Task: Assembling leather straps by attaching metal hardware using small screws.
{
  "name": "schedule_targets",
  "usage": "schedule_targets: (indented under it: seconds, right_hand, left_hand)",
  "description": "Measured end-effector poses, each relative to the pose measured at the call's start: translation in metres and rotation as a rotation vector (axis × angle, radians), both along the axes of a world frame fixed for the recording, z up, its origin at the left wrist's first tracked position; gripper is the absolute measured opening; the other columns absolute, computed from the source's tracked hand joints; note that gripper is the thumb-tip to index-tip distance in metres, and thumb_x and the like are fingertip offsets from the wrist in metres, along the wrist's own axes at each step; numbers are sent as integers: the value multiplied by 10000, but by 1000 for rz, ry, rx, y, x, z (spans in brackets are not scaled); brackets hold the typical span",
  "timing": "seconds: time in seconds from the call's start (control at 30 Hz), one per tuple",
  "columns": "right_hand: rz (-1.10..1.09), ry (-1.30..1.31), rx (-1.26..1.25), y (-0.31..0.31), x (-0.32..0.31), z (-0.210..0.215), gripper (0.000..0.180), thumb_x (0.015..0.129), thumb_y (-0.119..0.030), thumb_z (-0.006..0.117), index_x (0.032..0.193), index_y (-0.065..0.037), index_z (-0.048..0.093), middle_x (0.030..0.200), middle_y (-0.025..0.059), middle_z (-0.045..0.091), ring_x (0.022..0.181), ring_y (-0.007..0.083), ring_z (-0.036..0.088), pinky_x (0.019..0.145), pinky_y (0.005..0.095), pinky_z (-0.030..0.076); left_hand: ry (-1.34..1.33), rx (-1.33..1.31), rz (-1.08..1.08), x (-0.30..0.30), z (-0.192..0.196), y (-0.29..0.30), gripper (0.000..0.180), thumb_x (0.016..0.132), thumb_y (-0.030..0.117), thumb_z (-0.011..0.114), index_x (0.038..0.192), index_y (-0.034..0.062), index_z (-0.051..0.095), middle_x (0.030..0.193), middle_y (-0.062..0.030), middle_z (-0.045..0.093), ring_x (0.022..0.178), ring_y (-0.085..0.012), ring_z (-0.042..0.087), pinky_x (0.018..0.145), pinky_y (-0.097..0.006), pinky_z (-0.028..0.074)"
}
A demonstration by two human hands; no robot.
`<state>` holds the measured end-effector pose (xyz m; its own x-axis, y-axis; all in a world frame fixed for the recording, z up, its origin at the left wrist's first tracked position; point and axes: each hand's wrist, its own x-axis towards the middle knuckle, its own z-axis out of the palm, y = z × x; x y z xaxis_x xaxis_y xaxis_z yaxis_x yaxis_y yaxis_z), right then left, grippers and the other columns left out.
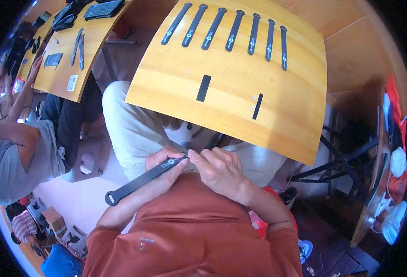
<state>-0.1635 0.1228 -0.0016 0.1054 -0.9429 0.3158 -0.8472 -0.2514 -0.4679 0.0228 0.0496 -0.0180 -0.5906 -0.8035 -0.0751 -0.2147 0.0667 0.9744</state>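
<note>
Above my lap I hold a long black strap (136, 183) with a slotted, rounded end and a pale printed mark. My left hand (167, 177) is closed round it near its right end, with the slotted end reaching down over my left forearm. The fingertips of my right hand (220, 170) pinch at that right end; the fingers cover the tip. On the wooden table (166, 87) ahead lie several similar black straps (235, 30) in a row along the far side. Nearer on the table are a wide black strip (203, 88) and a narrow black strip (257, 106).
At the left a person in a grey shirt (26, 143) sits by another wooden table (65, 87) holding black straps (78, 48). Dark metal legs (342, 161) stand under the right side. A white fan (392, 221) and red cloth (392, 94) are at the far right.
</note>
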Motion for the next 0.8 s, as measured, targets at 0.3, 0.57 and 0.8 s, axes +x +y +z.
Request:
schedule_targets:
  seconds: [0.3,0.57,0.8]
  right_hand:
    - [33,-107,90,-4,-6,-2,199,790,-89,631,977,-40,680,725,67,619,626,230,644,468,383,490]
    - [91,-26,112,-3,-7,-2,175,818,-92,587,964,-52,674,697,82,629,623,279,656,509,407,514]
    - [133,-213,200,-6,-8,-14,170,819,-81,583,959,-50,673,734,101,647,651,293,668,520,409,518]
  left_hand:
    - [-50,-14,-16,2,-9,3,92,861,36,714,891,9,631,838,-77,658,742,-123,605,658,-253,491]
    - [-54,-21,-49,4,-15,5,83,852,17,718,883,-3,643,827,-76,660,734,-115,605,640,-242,485]
    - [3,48,-18,2,-13,5,63,852,18,719,862,-9,662,818,-68,664,738,-110,601,646,-242,476]
